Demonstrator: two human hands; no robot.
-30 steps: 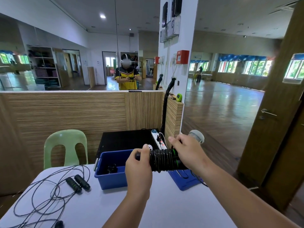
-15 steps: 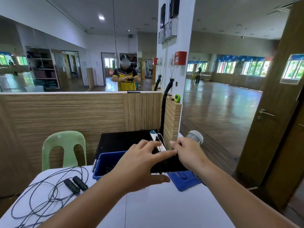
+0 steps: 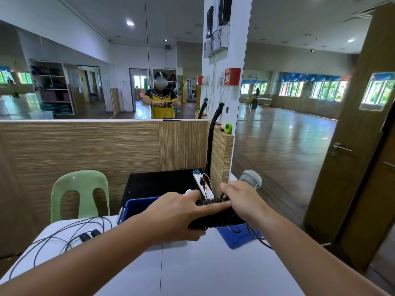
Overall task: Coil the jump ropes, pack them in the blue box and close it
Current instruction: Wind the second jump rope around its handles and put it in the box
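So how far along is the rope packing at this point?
Done: one rope is wound into a tight coil. In hand: the left hand and right hand both grip that coil just beside the open blue box. Left: a second rope lies loose on the table, the coil is not yet boxed, and the blue lid lies off.

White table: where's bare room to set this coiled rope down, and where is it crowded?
Bare: the near middle of the white table, between both forearms, short of the blue box and blue lid. Crowded: the left side under the loose rope, and the far edge where the left hand and right hand hold the coiled rope.
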